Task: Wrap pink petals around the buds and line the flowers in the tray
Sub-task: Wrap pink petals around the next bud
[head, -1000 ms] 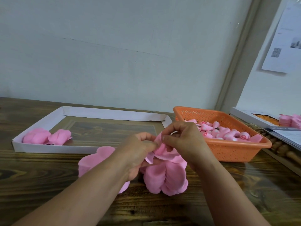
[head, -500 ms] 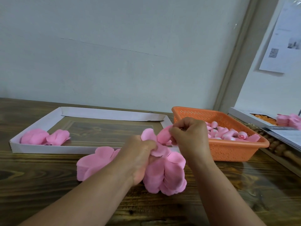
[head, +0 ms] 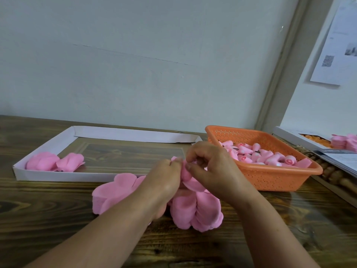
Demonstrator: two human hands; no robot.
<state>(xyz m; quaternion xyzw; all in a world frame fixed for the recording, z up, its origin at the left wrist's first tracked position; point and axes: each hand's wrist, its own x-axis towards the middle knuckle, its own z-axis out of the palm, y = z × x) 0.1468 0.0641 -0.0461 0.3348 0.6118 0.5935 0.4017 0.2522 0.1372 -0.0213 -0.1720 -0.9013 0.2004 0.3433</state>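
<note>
Left hand (head: 166, 180) and right hand (head: 210, 167) pinch pink petals (head: 185, 172).

Both bare forearms reach forward and converge. The left hand (head: 164, 178) and right hand (head: 210, 167) meet knuckle to knuckle — fingers curled, fingertips pinching a soft pink foam petal (head: 185, 172) between them.
</note>
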